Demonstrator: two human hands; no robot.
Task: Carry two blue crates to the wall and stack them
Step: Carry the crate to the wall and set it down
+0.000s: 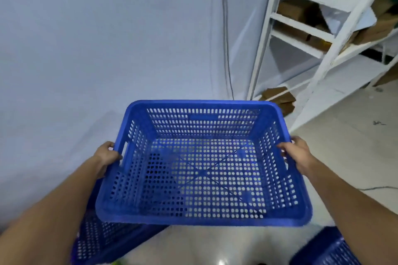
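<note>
- A pale wall [86, 49] is filling the left half of the view, with a grey cable [226, 38] hanging down it further right.
- A second blue crate [101, 241] is sitting low at the left, below the carried one and beside the wall; the left forearm is covering part of it and the frame is cutting off its base.
- The left hand [106, 156] is acting as a grip on the left side of the carried blue crate [202, 163], thumb over the rim beside the handle slot, fingers hidden beneath the edge.
- The carried crate is hanging in the air between both hands, open side up and empty, its far rim pointing toward the wall.
- The right hand [298, 155] is clenching the right rim the same way, fingertips out of sight under the lip.
- A white shelf rack [323, 49] is standing at the right, holding brown cardboard boxes [295, 9].
- A blurred blue shape [327, 249] is showing at the bottom right corner, probably a third crate, though mostly cut off.
</note>
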